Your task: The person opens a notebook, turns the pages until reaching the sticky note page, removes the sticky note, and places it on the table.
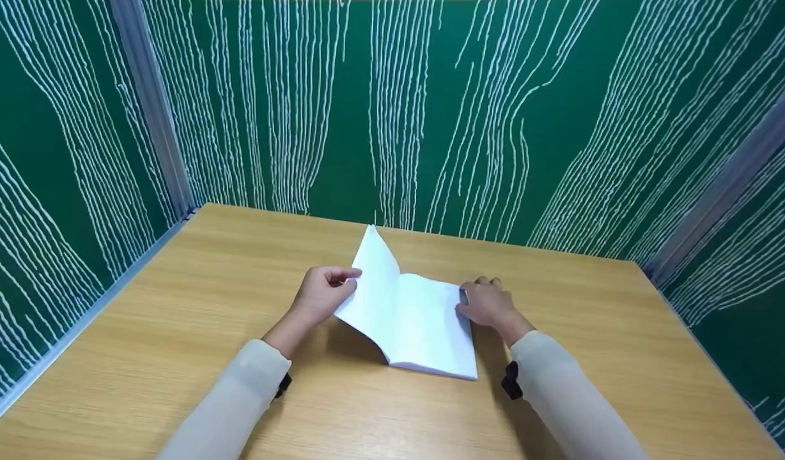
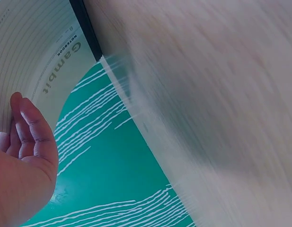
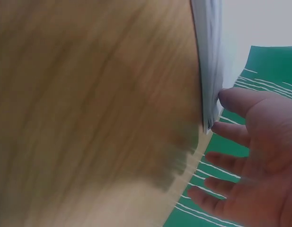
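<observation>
A white notebook stands open on the table, its right half lying on the wood and its left half tilted up. In the left wrist view, the raised side shows a lined page printed "Gambit NOTEBOOK". My left hand pinches the outer edge of this raised side; its thumb is hidden in the left wrist view. At the notebook's right edge, my right hand rests lightly. Its thumb and index fingertip touch the page stack, and the other fingers spread loosely past the edge.
Beneath the notebook is a light wooden table. Green panels with wavy white lines rise behind it and on both sides, joined by grey corner posts. Dark bands sit at both sleeve cuffs.
</observation>
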`<state>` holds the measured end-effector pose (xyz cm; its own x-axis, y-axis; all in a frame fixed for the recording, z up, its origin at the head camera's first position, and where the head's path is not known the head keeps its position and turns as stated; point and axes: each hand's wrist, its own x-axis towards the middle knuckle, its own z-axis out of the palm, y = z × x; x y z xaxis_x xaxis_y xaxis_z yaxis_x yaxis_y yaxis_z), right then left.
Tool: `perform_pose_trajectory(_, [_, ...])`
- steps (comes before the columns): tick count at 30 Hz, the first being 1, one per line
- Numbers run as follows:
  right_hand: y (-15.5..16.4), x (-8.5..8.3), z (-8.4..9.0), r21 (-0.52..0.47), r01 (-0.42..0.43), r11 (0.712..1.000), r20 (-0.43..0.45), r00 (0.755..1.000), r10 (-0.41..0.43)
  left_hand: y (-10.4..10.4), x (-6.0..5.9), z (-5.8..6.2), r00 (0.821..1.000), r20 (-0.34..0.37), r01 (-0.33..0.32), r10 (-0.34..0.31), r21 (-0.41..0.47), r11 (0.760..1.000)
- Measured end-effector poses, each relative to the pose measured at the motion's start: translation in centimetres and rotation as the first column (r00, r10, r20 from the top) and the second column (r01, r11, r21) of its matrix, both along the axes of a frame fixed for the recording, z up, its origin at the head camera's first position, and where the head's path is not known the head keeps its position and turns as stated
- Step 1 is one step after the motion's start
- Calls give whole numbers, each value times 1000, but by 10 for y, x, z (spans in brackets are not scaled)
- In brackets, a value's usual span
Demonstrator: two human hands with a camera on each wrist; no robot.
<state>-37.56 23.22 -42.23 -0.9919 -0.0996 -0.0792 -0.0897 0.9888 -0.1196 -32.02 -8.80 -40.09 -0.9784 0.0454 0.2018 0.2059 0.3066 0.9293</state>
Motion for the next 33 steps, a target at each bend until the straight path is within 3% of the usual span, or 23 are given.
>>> perform_pose_trajectory(13, [1,-3,-5,-42,0,999,6,1000,1,0,3,0,1000,-4,6,-6,33,999])
perform_pose_trajectory(23, [1,-4,-7,-141,-21,990,-65,998,12,2,1,0,1000,-13,-6,7,48,999])
perform_pose_trajectory(33, [-1,0,2,-291,48,955,-19,998,-56,1,2,-2,1000,-29,-7,9,72,997])
